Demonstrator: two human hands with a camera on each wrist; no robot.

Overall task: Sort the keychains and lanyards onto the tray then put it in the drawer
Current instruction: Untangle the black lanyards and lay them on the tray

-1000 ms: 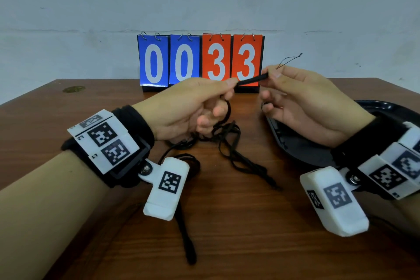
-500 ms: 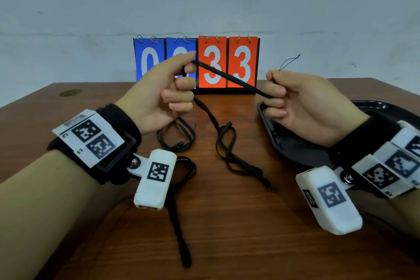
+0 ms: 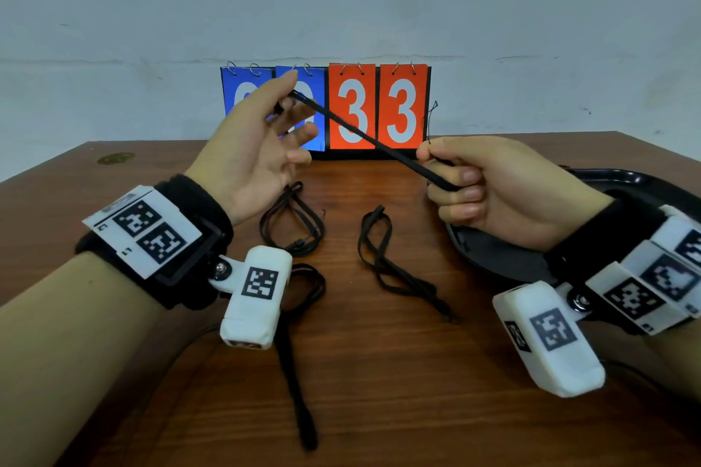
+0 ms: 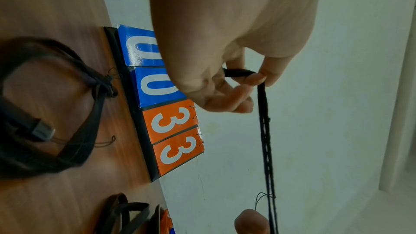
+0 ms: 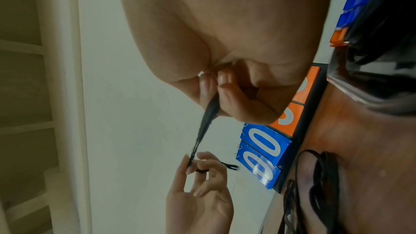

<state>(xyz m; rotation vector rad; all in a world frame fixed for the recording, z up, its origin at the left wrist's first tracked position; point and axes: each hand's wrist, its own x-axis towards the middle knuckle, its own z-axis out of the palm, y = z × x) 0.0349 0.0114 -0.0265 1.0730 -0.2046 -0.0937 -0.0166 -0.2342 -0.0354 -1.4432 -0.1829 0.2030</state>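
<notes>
A black lanyard (image 3: 364, 135) is stretched taut in the air between both hands. My left hand (image 3: 284, 102) is raised in front of the blue score cards and pinches one end between thumb and forefinger, with the other fingers spread. The left wrist view shows that pinch on the lanyard (image 4: 264, 131) by the left hand (image 4: 247, 77). My right hand (image 3: 447, 172) is lower, fisted round the other end, and a thin cord loop sticks up from it. In the right wrist view the right hand (image 5: 213, 88) grips the lanyard (image 5: 208, 120). The black tray (image 3: 622, 178) lies under my right wrist.
Three more black lanyards lie on the wooden table: a coiled lanyard (image 3: 292, 220) below my left hand, a looped lanyard (image 3: 383, 258) in the middle, and a long lanyard (image 3: 299, 372) running toward the near edge. A flip scoreboard (image 3: 379, 106) reading 0033 stands by the wall.
My left hand has risen up and to the left, drawing the lanyard out straight and free of the pile. The right hand has stayed about where it was, slightly lower.
</notes>
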